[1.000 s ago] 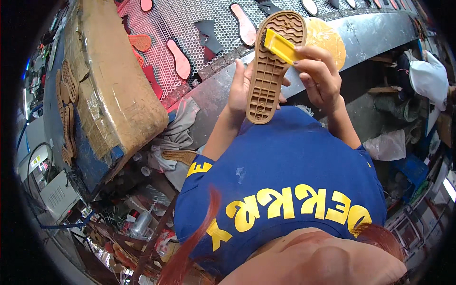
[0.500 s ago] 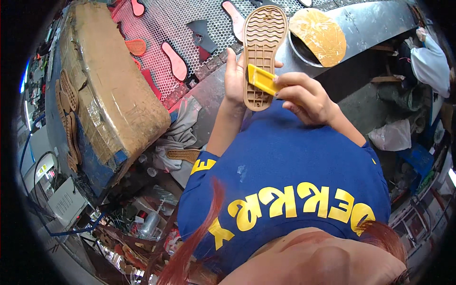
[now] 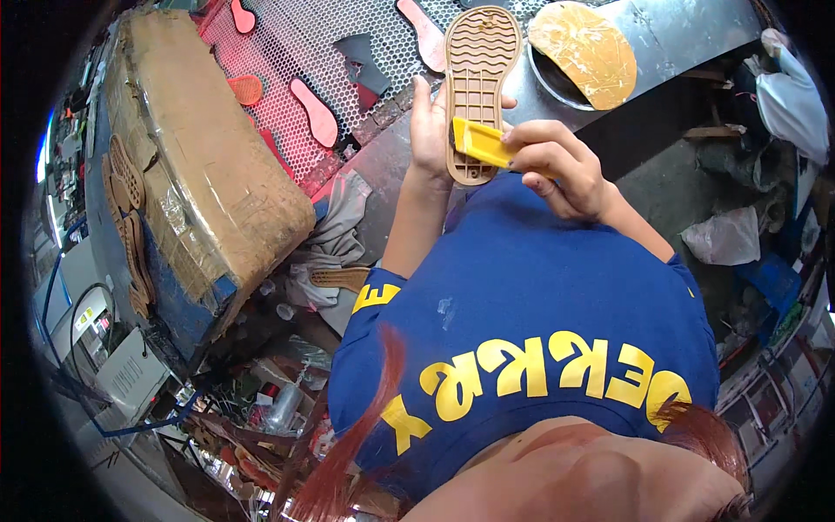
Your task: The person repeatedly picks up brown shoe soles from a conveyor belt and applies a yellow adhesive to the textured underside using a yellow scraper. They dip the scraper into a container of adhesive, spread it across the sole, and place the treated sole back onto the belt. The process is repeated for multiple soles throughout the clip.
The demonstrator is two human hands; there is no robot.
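A tan shoe sole [image 3: 484, 61] is held upright in front of me, its inner side with wavy ribs and a square grid facing up. My left hand [image 3: 430, 130] supports it from behind and along the left edge; most of its fingers are hidden under the sole. My right hand [image 3: 561, 165] pinches a flat yellow brush [image 3: 481, 142] with a dark edge, which lies across the narrow heel part of the sole. Whether its dark edge presses into the grid cannot be made out.
Pink insoles [image 3: 313, 113] and dark pieces [image 3: 361, 65] lie on a perforated mesh belt [image 3: 274, 56]. A round pot [image 3: 557, 83] with a stained tan board [image 3: 591, 52] stands at right. Left are a taped cardboard box [image 3: 209, 148], more soles [image 3: 130, 217] and a grey cloth [image 3: 339, 226].
The sole has moved slightly up and away from me, tilting a little. The yellow brush stays over the heel grid, slightly lower along the sole. Both hands keep their grip.
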